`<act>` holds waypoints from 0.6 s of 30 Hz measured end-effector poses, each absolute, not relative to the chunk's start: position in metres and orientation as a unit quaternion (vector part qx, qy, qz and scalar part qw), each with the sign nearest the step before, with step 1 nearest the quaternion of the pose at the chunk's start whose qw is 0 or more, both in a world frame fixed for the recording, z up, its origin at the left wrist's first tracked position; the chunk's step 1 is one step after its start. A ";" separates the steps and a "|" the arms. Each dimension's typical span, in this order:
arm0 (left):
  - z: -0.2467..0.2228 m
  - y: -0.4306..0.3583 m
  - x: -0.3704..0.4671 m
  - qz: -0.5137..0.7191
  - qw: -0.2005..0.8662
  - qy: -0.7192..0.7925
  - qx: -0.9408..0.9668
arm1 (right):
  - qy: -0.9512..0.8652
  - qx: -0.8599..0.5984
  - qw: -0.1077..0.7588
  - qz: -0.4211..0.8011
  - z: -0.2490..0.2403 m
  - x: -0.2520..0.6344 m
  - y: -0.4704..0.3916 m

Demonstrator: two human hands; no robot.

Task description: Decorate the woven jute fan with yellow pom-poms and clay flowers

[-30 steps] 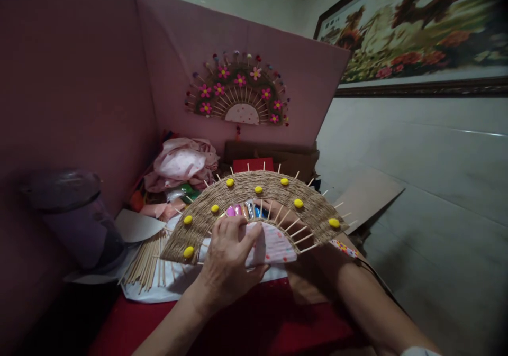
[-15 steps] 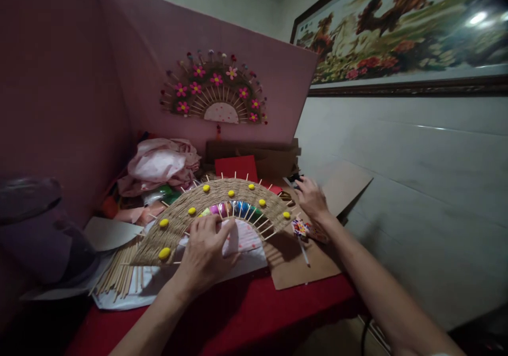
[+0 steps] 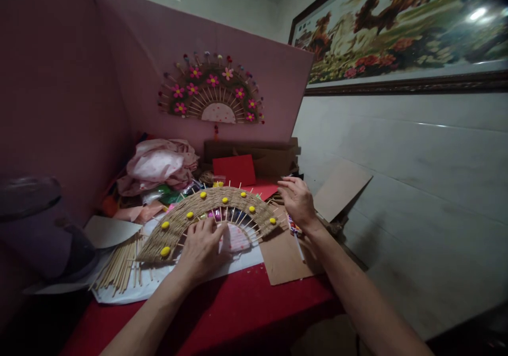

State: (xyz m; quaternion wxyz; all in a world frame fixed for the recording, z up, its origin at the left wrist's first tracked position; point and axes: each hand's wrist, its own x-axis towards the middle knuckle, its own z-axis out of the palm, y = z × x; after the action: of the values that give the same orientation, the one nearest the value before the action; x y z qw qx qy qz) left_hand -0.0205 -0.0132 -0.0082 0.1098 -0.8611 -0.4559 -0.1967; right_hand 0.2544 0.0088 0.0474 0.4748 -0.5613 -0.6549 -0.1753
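Observation:
A half-round fan (image 3: 212, 199) of wound brown twine on thin wooden sticks is tilted above the table, with yellow oval dots spaced along its arc. My left hand (image 3: 201, 247) grips its lower middle, fingers behind and thumb against the pink-dotted white centre piece (image 3: 236, 238). To the right of the fan, my right hand (image 3: 297, 201) is raised with thumb and fingertips pinched together. Whatever lies between those fingertips is too small to make out. Below that hand, a small packet of colourful pieces (image 3: 292, 226) and a white stick (image 3: 299, 249) rest on brown cardboard (image 3: 278, 268).
Loose wooden sticks (image 3: 121, 266) lie at left on white sheeting. Behind are crumpled pink cloth (image 3: 159, 165), red card (image 3: 234, 170) and folded cardboard (image 3: 270, 155). A finished flowered fan (image 3: 214, 89) hangs on the pink panel. Red cloth (image 3: 238, 303) covers the table's front.
My right hand has moved a little left, and its fingers have closed into a pinch. The fan's right end has shifted left and its top edge sits lower. My left hand still holds it.

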 end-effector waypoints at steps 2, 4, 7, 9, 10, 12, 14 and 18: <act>-0.008 -0.014 -0.020 -0.194 0.107 -0.459 -0.860 | -0.644 -0.595 0.457 -0.151 0.050 0.248 0.003; -0.007 -0.014 -0.020 -0.192 0.110 -0.459 -0.860 | -0.640 -0.640 0.412 -0.108 0.052 0.245 -0.005; -0.008 -0.014 -0.020 -0.193 0.122 -0.459 -0.859 | -0.698 -0.645 0.308 -0.035 0.050 0.245 -0.022; -0.008 -0.014 -0.020 -0.194 0.127 -0.458 -0.858 | -0.769 -0.602 0.216 -0.001 0.044 0.245 -0.035; -0.008 -0.014 -0.019 -0.194 0.128 -0.457 -0.859 | -0.796 -0.580 0.174 0.007 0.040 0.245 -0.041; -0.008 -0.014 -0.019 -0.193 0.129 -0.457 -0.859 | -0.821 -0.560 0.111 -0.005 0.030 0.245 -0.049; -0.009 -0.014 -0.018 -0.191 0.130 -0.460 -0.857 | -0.818 -0.570 0.062 -0.043 0.022 0.246 -0.054; -0.010 -0.013 -0.018 -0.186 0.127 -0.466 -0.856 | -0.753 -0.638 0.137 -0.083 0.022 0.259 -0.054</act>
State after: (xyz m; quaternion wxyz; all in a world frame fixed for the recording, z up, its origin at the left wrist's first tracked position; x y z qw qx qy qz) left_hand -0.0183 -0.0134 -0.0103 0.1266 -0.8556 -0.4664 -0.1856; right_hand 0.2591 -0.0542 0.0218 0.1369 -0.6378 -0.7535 -0.0825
